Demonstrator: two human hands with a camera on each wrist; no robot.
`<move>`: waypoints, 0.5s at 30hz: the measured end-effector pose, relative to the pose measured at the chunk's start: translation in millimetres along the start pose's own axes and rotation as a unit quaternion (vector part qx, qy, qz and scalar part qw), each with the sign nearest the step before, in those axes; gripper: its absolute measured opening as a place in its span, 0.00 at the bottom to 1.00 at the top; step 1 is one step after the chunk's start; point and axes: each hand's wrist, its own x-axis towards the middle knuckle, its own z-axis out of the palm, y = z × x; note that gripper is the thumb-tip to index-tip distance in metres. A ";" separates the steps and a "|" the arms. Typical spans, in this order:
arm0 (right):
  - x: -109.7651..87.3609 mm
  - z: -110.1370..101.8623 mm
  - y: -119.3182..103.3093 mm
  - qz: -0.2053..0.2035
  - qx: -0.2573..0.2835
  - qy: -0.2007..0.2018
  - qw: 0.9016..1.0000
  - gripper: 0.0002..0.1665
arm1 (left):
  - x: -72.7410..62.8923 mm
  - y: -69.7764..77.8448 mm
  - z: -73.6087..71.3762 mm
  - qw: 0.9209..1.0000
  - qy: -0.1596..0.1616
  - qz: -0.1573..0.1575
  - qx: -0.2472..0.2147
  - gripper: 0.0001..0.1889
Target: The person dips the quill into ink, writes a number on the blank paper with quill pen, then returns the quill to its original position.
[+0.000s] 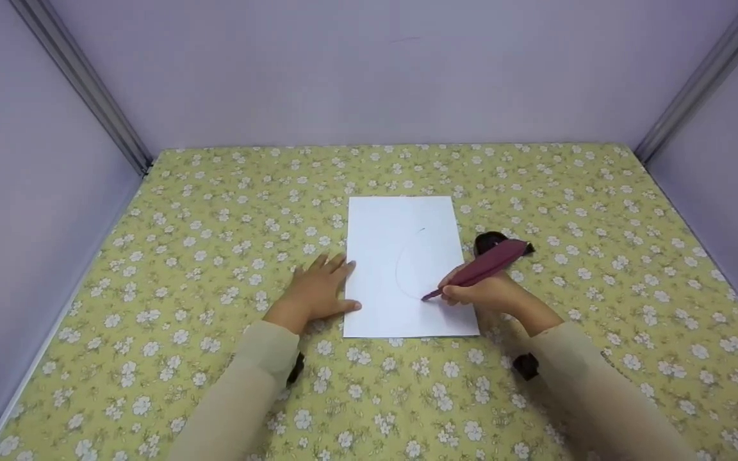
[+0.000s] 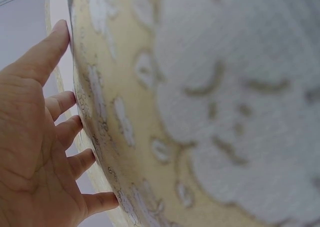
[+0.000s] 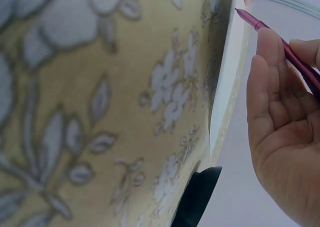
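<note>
Fairly wide, left fingers (image 2: 62, 103) partly on white paper (image 1: 375, 230) — right fingers (image 3: 270, 47) snug round a maroon pen (image 1: 487, 264).

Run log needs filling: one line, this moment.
Right fingers: grip pen, tip at paper; left fingers: at paper's left edge; drawn: faint curve

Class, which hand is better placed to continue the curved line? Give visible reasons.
Probably the right hand: it grips the maroon pen, whose tip is at the lower end of the curved line. The left hand, holding no pen, rests at the left edge of the paper.
</note>
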 end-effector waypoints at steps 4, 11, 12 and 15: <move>-1.2 -2.8 3.0 -0.003 -0.004 -0.002 1.000 0.14 | -0.8 0.5 -1.2 1.000 -0.001 0.001 -0.006 0.44; -4.6 -6.4 3.3 0.021 -0.008 0.011 1.000 0.14 | -2.2 0.3 -2.1 1.000 0.002 0.005 -0.006 0.44; -5.0 -6.8 3.0 0.025 -0.006 0.015 1.000 0.14 | -1.8 -0.1 -1.9 1.000 0.002 0.005 -0.007 0.44; -6.0 -7.9 3.5 0.033 -0.009 0.027 0.999 0.13 | -1.2 -1.1 -1.2 1.000 0.005 0.009 -0.012 0.45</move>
